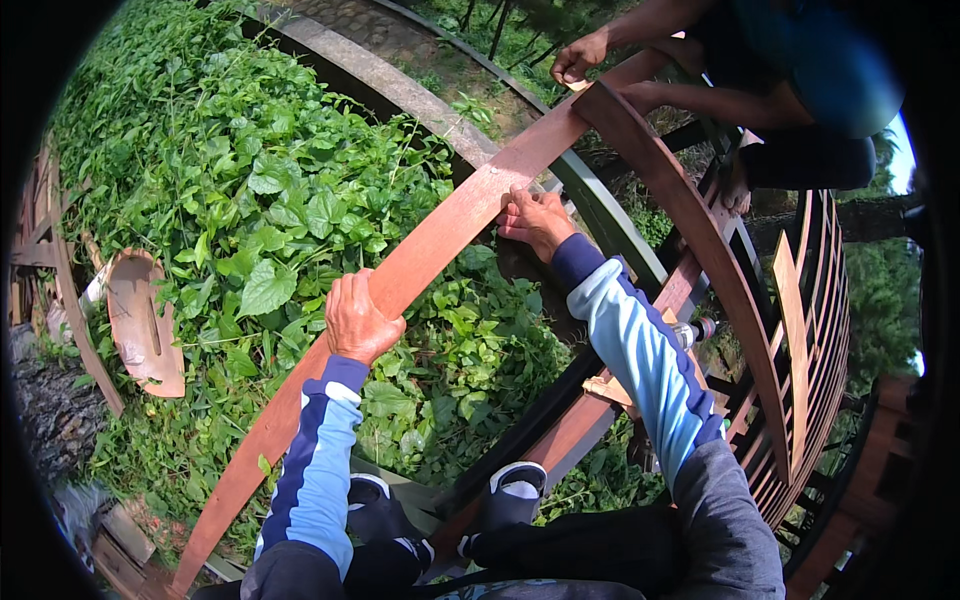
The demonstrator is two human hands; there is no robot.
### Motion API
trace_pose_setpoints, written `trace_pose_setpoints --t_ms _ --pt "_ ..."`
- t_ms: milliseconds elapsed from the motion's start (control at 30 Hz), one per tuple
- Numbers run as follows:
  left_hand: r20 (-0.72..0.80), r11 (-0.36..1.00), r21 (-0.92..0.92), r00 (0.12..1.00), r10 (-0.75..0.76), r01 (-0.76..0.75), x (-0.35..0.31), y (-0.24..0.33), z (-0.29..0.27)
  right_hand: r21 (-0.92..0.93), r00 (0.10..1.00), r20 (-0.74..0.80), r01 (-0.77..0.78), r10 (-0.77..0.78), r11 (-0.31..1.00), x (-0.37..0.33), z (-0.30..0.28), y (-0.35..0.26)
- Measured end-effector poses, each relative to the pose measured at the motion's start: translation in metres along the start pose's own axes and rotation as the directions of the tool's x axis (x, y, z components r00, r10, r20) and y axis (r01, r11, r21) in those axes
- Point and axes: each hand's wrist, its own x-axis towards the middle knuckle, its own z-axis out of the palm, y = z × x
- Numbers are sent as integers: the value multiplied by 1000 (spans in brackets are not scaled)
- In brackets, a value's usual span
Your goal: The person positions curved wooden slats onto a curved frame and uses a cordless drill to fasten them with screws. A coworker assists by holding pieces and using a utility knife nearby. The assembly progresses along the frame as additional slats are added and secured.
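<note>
A long reddish-brown wooden board (pixel 450 232) runs diagonally from the lower left to the upper right, in front of me. My left hand (pixel 362 318) is wrapped over its middle stretch, with the fingers across the top face. Farther up, my right hand (pixel 540 222) has bent fingers closed at the board's near edge, fingertips on the wood. Just beyond those fingertips a small pale spot, too small to name, shows on the face. At the far end, a second person's hand (pixel 580 57) pinches a small light-coloured piece; the person's other hand (pixel 645 96) is by the board.
Another brown board (pixel 690 210) meets the far end and curves down right. Beams (pixel 565 440) lie under my right arm, near a power tool (pixel 690 332). Slatted wood (pixel 815 330) fills the right. Leafy plants (pixel 250 210) spread below left, beside a loose wooden piece (pixel 145 320).
</note>
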Motion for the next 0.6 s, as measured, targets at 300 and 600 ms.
trace_pose_setpoints --t_ms 300,600 --pt "41 1000 -24 999 4 -3 -3 -1 -4 240 976 -217 32 22 970 26 23 -3" --pt "5 998 -45 999 32 -31 -5 -2 -5 150 983 -178 -15 42 989 23 20 -4"
